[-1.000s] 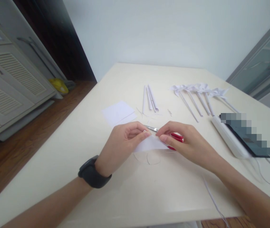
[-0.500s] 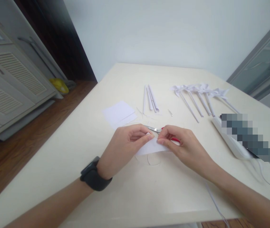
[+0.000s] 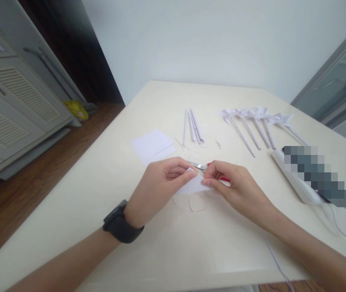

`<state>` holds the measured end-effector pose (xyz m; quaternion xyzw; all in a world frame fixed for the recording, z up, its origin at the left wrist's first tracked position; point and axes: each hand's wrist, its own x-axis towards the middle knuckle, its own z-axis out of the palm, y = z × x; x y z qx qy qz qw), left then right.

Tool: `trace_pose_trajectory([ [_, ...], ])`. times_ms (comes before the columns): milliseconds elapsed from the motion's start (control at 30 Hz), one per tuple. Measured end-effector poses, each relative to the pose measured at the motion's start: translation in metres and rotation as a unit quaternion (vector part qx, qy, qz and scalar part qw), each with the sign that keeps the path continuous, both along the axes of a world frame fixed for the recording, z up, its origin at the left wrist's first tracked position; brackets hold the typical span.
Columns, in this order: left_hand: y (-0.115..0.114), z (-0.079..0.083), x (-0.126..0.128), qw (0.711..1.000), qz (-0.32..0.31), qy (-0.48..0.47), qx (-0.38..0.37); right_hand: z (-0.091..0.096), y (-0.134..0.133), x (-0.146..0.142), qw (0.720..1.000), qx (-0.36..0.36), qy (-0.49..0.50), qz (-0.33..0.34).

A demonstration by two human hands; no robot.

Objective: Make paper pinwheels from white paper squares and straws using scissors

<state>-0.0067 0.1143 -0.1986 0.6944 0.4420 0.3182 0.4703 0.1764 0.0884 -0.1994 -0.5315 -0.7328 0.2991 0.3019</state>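
Between my hands is a small white sheet of paper [image 3: 191, 185], held just above the table. My left hand [image 3: 168, 176], with a black watch on its wrist, pinches the paper's far edge between thumb and fingers. On the paper's right side, my right hand [image 3: 229, 178] is closed in a pinch too. Scissors [image 3: 197, 165] with red handles lie behind the paper, partly covered by my right hand. Thin thread or wire [image 3: 197, 203] curls on the table in front of the paper.
Loose paper sheets [image 3: 153, 145] lie to the left. Several rolled paper sticks [image 3: 193, 126] rest farther back. Paper pinwheels [image 3: 252, 115] on sticks lie at the back right. A white device [image 3: 297, 182] with a blurred-out top and a cable stands on the right.
The paper has tilted slightly, its near edge a little higher. Both hands keep their pinch in nearly the same place.
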Motion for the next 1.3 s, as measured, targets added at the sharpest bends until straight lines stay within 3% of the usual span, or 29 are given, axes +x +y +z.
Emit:
trace_pose_trajectory([
  [300,0.0000,-0.0018,-0.0023,0.999,-0.017,0.002,-0.036,0.0022,-0.0009,0.0029,1.000,-0.010,0.003,0.016],
  [633,-0.0033,-0.0049,0.0012,0.981,-0.159,0.032,-0.106,0.0035,-0.0044,-0.0031,0.994,0.023,-0.053,0.097],
  [933,-0.0033,-0.0034,0.0024,0.976,-0.162,0.003,-0.145,0.0024,-0.0063,-0.0021,0.992,0.046,-0.035,0.108],
  [1300,-0.0024,-0.0040,0.0016,0.974,-0.172,-0.011,-0.149,0.0035,-0.0055,-0.0012,0.991,0.016,-0.043,0.124],
])
